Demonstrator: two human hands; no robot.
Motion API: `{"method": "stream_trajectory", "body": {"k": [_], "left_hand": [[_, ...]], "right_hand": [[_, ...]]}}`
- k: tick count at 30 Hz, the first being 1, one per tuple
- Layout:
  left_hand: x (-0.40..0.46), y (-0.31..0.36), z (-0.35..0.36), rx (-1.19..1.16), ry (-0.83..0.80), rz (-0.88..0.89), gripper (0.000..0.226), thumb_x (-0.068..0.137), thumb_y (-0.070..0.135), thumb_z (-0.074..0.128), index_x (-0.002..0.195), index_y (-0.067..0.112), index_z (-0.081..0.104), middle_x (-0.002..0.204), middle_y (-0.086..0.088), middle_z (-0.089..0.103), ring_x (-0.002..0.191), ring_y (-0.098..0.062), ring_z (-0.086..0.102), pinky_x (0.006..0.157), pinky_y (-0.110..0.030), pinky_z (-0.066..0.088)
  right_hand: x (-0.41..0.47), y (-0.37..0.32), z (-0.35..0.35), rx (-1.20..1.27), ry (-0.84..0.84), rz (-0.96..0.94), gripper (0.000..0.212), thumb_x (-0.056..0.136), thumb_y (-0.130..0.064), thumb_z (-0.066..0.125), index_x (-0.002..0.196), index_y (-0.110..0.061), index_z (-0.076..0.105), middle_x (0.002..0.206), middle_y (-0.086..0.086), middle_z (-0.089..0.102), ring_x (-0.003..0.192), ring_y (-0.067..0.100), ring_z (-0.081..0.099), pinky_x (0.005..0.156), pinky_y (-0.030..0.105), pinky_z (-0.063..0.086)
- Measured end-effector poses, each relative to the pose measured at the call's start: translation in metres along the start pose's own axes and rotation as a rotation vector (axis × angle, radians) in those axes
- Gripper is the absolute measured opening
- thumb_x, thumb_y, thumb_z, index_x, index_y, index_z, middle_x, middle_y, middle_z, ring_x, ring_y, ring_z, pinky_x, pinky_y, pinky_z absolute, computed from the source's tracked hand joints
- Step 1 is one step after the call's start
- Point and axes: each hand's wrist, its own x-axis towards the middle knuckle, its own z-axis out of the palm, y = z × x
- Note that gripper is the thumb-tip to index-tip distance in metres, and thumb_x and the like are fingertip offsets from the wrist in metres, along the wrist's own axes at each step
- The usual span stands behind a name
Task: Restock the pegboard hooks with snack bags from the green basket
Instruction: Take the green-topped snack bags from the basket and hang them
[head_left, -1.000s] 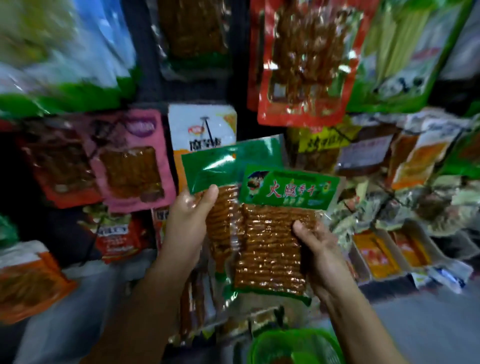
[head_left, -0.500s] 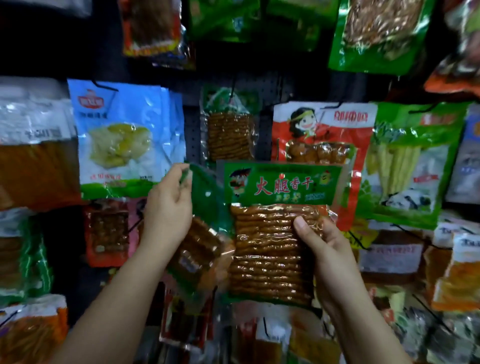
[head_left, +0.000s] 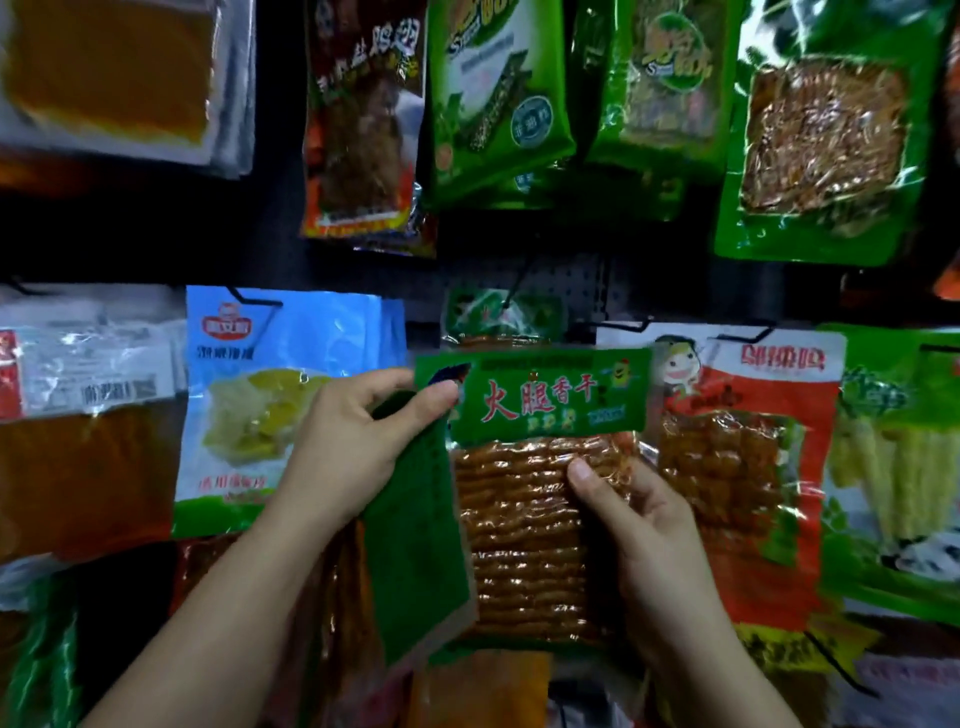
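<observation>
I hold two green-topped snack bags of brown tofu strips in front of the pegboard (head_left: 571, 280). My right hand (head_left: 649, 530) grips the front bag (head_left: 535, 467) at its right side, thumb on the clear window, red characters facing me. My left hand (head_left: 348, 447) pinches the top left corner of that bag and also holds a second bag (head_left: 415, 540), turned edge-on so its green back shows. Just above, a matching bag (head_left: 498, 317) hangs on a black hook (head_left: 519, 280). The green basket is out of view.
Packets crowd the board: a blue bag (head_left: 260, 405) at left, a red cartoon bag (head_left: 748, 467) at right, green bags (head_left: 498, 93) and a dark red bag (head_left: 363, 124) above, orange packs (head_left: 78, 467) far left.
Both hands have risen with the bags toward the hook with the matching bag. The left-hand bag has swung edge-on, and my left fingers have come onto the front bag's top corner.
</observation>
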Motion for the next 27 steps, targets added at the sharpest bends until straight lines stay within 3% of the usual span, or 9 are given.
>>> {"method": "stream_trajectory", "body": {"k": [5,10,12,13,14,15,16,17,27], "left_hand": [[0.031,-0.01,0.0,-0.056,0.06,0.063,0.048,0.075,0.047,0.064,0.063,0.001,0.057,0.056,-0.015,0.049,0.054,-0.014,0.046,0.051,-0.026,0.034],[0.053,-0.001,0.006,-0.014,0.084,0.178,0.055,0.084,0.038,0.064,0.059,-0.004,0.037,0.06,-0.001,0.029,0.055,-0.013,0.028,0.05,-0.029,0.026],[0.061,0.008,0.008,-0.05,0.122,0.18,0.05,0.084,0.038,0.066,0.052,0.01,0.039,0.05,0.009,0.054,0.053,0.004,0.045,0.051,-0.03,0.034],[0.065,0.013,0.009,-0.072,0.134,0.201,0.046,0.084,0.037,0.066,0.051,0.013,0.044,0.095,0.001,0.044,0.09,0.001,0.031,0.052,-0.035,0.036],[0.071,0.019,0.009,-0.088,0.134,0.204,0.046,0.084,0.038,0.067,0.055,0.009,0.046,0.067,0.012,0.028,0.062,-0.006,0.023,0.053,-0.039,0.037],[0.077,0.023,0.009,-0.086,0.136,0.218,0.043,0.084,0.038,0.067,0.07,-0.002,0.062,0.071,-0.016,0.066,0.072,-0.01,0.063,0.055,-0.042,0.04],[0.082,0.029,0.01,-0.09,0.139,0.227,0.053,0.084,0.039,0.067,0.088,-0.013,0.059,0.108,-0.017,0.039,0.101,-0.024,0.039,0.057,-0.043,0.041],[0.088,0.031,0.01,-0.088,0.135,0.24,0.049,0.084,0.039,0.067,0.086,-0.01,0.064,0.078,0.004,0.054,0.069,-0.008,0.046,0.06,-0.039,0.044],[0.111,0.039,0.02,-0.059,0.138,0.118,0.049,0.081,0.044,0.069,0.104,0.001,0.069,0.107,-0.018,0.07,0.104,-0.033,0.064,0.089,-0.051,0.052]], "right_hand": [[0.029,-0.011,0.017,-0.063,-0.003,-0.116,0.031,0.069,-0.034,0.071,0.087,-0.01,0.07,0.086,0.009,0.076,0.08,0.023,0.073,0.065,0.026,0.058],[0.059,-0.056,0.024,-0.115,0.059,-0.32,0.021,0.075,-0.035,0.068,0.086,-0.017,0.068,0.081,-0.006,0.076,0.073,0.006,0.072,0.054,0.012,0.051],[0.07,-0.072,0.028,-0.163,0.092,-0.376,0.012,0.083,-0.029,0.067,0.079,-0.018,0.067,0.076,-0.005,0.076,0.069,0.007,0.072,0.053,0.014,0.051],[0.075,-0.078,0.03,-0.196,0.121,-0.419,0.013,0.086,-0.026,0.066,0.076,-0.018,0.066,0.073,-0.006,0.075,0.067,0.005,0.071,0.052,0.014,0.05],[0.079,-0.084,0.032,-0.229,0.163,-0.465,0.015,0.088,-0.023,0.065,0.074,-0.019,0.066,0.07,-0.007,0.074,0.065,0.003,0.07,0.052,0.013,0.049],[0.082,-0.088,0.033,-0.265,0.212,-0.51,0.017,0.089,-0.022,0.065,0.072,-0.019,0.066,0.067,-0.006,0.073,0.064,0.001,0.068,0.053,0.014,0.049],[0.086,-0.093,0.034,-0.309,0.264,-0.546,0.018,0.089,-0.022,0.065,0.071,-0.02,0.065,0.067,-0.006,0.072,0.064,0.002,0.067,0.055,0.018,0.049],[0.089,-0.096,0.034,-0.356,0.31,-0.571,0.018,0.089,-0.023,0.066,0.071,-0.02,0.065,0.068,-0.005,0.071,0.065,0.006,0.066,0.058,0.023,0.051],[0.117,-0.109,0.038,-0.624,0.441,-0.587,0.047,0.085,-0.035,0.063,0.087,0.012,0.058,0.088,0.035,0.063,0.082,0.046,0.062,0.067,0.056,0.052]]}}
